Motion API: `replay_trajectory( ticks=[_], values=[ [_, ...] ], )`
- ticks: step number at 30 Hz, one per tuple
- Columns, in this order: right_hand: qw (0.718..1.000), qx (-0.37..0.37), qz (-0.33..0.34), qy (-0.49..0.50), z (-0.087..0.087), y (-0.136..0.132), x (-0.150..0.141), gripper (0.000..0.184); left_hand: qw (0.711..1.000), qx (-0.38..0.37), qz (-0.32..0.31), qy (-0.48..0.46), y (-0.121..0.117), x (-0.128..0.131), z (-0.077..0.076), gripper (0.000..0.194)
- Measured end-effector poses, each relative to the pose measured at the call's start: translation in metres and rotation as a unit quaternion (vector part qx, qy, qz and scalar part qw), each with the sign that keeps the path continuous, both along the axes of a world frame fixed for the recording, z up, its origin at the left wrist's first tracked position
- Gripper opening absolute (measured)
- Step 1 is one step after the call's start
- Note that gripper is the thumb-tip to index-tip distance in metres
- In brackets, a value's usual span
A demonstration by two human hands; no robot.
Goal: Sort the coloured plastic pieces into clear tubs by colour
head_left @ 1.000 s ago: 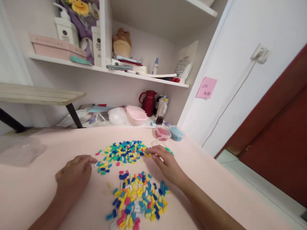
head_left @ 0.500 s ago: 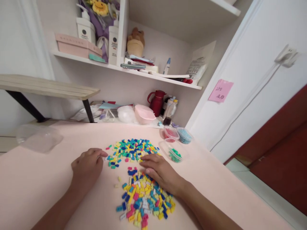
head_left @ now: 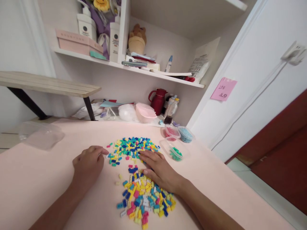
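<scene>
Presumably for reach, small multicoloured plastic bricks [head_left: 141, 188] are heaped short of the flat pink table [head_left: 208, 179]'s far edge, partly covered by the open-fingered right hand [head_left: 159, 169], any grip of the curled left hand [head_left: 88, 164] being hidden.

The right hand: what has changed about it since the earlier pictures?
The right hand moved left and toward the person, from the right end of the far block pile to between it and the near pile, fully uncovering the green blocks in the clear tub. No grasp or release is visible. The left hand stays beside the far pile's left edge.
</scene>
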State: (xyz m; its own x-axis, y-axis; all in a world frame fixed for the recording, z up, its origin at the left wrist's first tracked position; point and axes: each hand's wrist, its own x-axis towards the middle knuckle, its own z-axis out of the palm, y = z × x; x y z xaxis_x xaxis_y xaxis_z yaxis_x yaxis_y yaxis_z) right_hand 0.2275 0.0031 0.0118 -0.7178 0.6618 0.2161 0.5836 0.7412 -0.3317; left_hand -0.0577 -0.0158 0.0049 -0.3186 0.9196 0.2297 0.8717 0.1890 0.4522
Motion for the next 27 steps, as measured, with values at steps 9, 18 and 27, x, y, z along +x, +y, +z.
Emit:
replay_trajectory(
  ticks=[9,18,27],
  values=[
    [0.993,0.017,-0.016,0.115,0.0027,-0.0045,0.0043,0.031,1.0,0.007,-0.002,0.001,0.0,0.0005,0.0,0.037],
    [0.996,0.045,0.025,0.078,0.0004,-0.0059,0.0008,0.025,1.0,0.008,-0.006,-0.005,-0.0018,0.0012,0.0014,0.036],
    [0.992,0.033,-0.051,0.107,-0.0039,0.0025,0.0076,0.026,1.0,0.017,-0.002,-0.007,-0.0013,0.0001,0.0007,0.035]
  ],
)
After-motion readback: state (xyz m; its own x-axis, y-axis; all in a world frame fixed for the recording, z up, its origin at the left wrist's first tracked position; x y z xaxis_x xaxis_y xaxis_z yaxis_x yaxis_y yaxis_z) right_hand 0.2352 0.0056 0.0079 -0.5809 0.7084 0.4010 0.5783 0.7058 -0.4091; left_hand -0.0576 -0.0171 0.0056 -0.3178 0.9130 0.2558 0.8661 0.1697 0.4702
